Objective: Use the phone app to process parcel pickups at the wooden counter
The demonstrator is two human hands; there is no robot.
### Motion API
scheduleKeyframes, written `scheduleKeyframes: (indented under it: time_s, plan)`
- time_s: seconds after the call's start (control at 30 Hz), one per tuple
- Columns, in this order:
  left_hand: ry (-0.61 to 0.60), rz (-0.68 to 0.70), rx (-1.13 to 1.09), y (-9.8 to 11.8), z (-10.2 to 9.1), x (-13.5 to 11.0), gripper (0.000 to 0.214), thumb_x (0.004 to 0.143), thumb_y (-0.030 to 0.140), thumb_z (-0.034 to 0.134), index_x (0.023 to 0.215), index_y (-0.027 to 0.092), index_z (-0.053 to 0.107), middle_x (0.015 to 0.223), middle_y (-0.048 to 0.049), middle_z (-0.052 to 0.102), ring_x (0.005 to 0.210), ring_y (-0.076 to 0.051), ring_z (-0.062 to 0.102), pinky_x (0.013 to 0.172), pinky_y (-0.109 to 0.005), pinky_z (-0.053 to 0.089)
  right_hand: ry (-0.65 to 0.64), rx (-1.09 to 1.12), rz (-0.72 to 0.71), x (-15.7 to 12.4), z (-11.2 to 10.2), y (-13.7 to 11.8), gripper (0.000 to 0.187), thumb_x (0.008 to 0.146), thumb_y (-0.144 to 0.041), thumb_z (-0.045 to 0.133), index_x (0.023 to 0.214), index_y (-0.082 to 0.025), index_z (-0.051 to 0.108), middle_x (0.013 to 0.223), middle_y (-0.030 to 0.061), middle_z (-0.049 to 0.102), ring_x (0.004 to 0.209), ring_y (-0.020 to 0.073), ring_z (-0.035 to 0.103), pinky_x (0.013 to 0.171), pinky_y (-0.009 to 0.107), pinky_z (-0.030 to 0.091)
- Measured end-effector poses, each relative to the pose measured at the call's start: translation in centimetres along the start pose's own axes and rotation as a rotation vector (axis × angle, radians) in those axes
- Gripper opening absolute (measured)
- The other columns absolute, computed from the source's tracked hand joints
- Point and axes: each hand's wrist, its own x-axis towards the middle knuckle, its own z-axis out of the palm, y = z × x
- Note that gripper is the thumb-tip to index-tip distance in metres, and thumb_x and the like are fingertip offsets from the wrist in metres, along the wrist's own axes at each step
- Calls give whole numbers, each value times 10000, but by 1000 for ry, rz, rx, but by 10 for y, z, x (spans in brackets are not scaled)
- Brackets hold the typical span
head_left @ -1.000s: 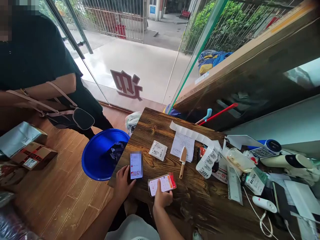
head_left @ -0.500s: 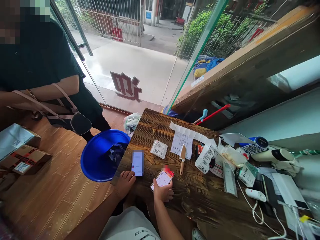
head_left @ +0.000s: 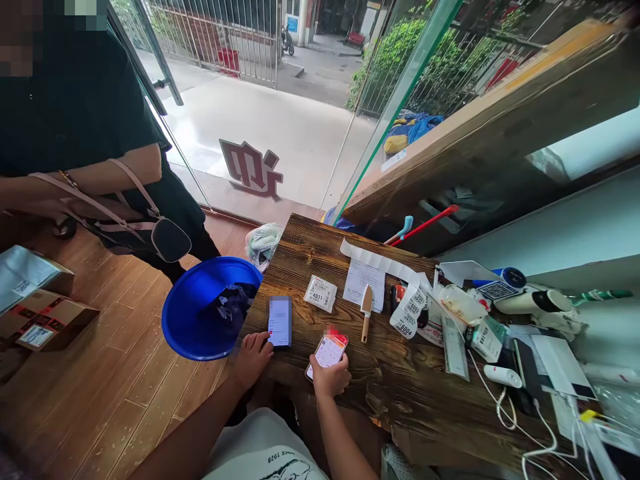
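Observation:
My right hand (head_left: pixel 332 378) is wrapped round a smartphone (head_left: pixel 327 355) with a red and white screen, the thumb lying over its left side. At the table's near left edge my left hand (head_left: pixel 253 358) rests with its fingers stretched out, their tips beside the lower left corner of a second smartphone (head_left: pixel 280 323). That phone lies flat, its pale screen lit. Beyond the phones is a stack of small printed labels (head_left: pixel 321 294). A knife (head_left: pixel 367 312) with a wooden handle lies partly over a printed sheet (head_left: pixel 364 281).
A blue tub (head_left: pixel 175 333) holding dark material stands left of the wooden table (head_left: pixel 310 250). A person (head_left: pixel 80 113) with a bag is beyond it. Label strips (head_left: pixel 409 313), cables, boxes and a QR code stand (head_left: pixel 497 291) crowd the table's right side. Cartons (head_left: pixel 47 323) sit on the floor.
The view has shifted slightly. My right hand still holds the phone, and my left hand stays by the other phone. The person's bag has swung a little to the right.

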Motion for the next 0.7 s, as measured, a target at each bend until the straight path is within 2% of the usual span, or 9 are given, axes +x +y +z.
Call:
scheduleKeyframes:
  time_s: [0.47, 0.7]
  plan:
    - [-26, -49, -35, -2, -1, -1, 141, 851, 144, 535, 882, 219, 650, 1082, -91, 639, 995, -240, 559, 877, -389, 399, -1, -1, -8, 2, 2, 5, 881, 523, -430, 775, 1289, -177, 421, 1062, 257, 585, 933, 452, 561, 692, 543, 442]
    - [-36, -100, -105, 0, -3, 0, 130, 837, 132, 552, 862, 211, 652, 1083, -98, 642, 1000, -251, 554, 892, -403, 398, -22, 2, 11, 1, 0, 1, 881, 530, -422, 775, 1291, -154, 422, 1072, 267, 575, 939, 450, 560, 706, 539, 441]
